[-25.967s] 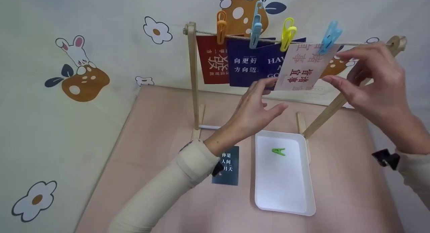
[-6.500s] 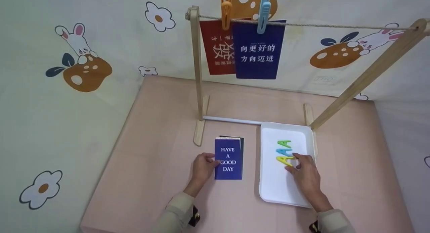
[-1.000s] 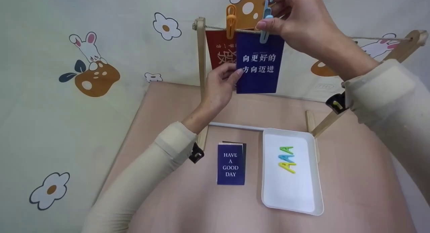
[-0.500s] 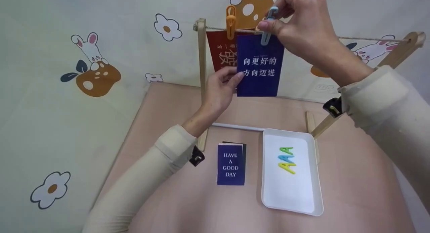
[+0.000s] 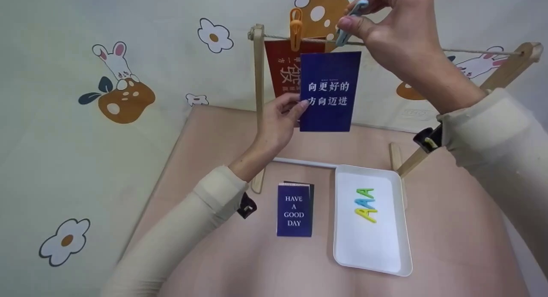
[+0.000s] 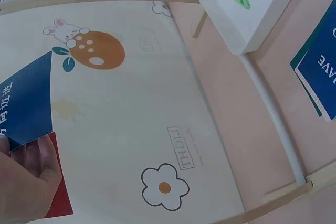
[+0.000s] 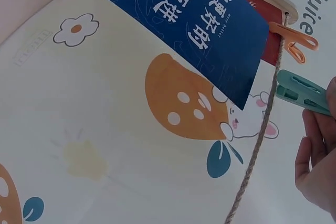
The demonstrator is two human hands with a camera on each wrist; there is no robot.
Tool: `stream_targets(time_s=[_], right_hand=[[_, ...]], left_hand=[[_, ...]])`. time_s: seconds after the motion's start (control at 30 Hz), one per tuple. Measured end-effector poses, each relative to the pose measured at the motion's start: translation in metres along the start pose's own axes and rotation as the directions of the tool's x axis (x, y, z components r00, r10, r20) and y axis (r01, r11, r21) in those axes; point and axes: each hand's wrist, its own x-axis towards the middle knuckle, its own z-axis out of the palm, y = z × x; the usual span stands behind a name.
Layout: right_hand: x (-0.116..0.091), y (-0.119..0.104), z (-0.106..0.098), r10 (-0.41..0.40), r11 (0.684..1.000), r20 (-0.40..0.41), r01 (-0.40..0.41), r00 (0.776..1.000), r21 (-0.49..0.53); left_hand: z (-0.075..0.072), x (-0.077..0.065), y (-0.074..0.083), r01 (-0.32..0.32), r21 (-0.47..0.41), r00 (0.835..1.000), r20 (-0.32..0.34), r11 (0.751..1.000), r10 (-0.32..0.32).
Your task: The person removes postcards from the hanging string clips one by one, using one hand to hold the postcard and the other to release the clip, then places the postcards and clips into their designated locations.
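Between thumb and fingers my left hand pinches the left edge of a blue card with white Chinese characters. The card is apart from the rope, its top edge just below it. My right hand pinches a light blue clothespin at rope height; in the right wrist view the clothespin has no card in its jaws. A red card hangs behind the blue one from an orange clothespin on the rope. My left fingers partly cover the red card.
On the table, a blue "HAVE A GOOD DAY" card lies atop other cards. Right of it a white tray holds green, blue and yellow clothespins. Wooden posts carry the rope.
Over the last second the light blue clothespin has come off the blue card and rope in my right hand. My left hand has lowered the card. Earlier, pink and "HAVE A GOOD DAY" cards also hung there.
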Motion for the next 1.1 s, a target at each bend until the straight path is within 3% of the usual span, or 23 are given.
stream_targets(time_s=[0.27, 0.63, 0.8, 1.0, 1.03, 1.1], right_hand=[[-0.016, 0.001, -0.005, -0.025, 0.991, -0.049, 0.031, 0.998, 0.129], [-0.056, -0.010, -0.009, -0.025, 0.928, -0.092, 0.058, 0.995, 0.368], [-0.072, -0.001, -0.003, 0.007, 0.839, -0.085, 0.041, 0.996, 0.543], [-0.087, 0.007, 0.002, 0.047, 0.683, -0.048, 0.003, 0.998, 0.730], [-0.089, 0.009, 0.003, 0.053, 0.665, -0.043, -0.003, 0.998, 0.747], [-0.092, 0.011, 0.005, 0.061, 0.665, -0.033, -0.015, 0.998, 0.747]], left_hand=[[-0.008, -0.014, -0.006, 0.047, -0.041, 0.999, -0.023, 0.998, -0.048], [-0.012, -0.035, -0.017, 0.129, -0.043, 0.991, -0.019, 0.991, -0.130], [-0.014, -0.042, -0.025, 0.178, -0.036, 0.984, -0.010, 0.983, -0.179], [-0.016, -0.052, -0.037, 0.194, -0.030, 0.980, 0.041, 0.981, -0.193], [-0.016, -0.053, -0.039, 0.193, -0.029, 0.980, 0.047, 0.981, -0.191], [-0.016, -0.056, -0.043, 0.190, -0.025, 0.980, 0.060, 0.981, -0.188]])
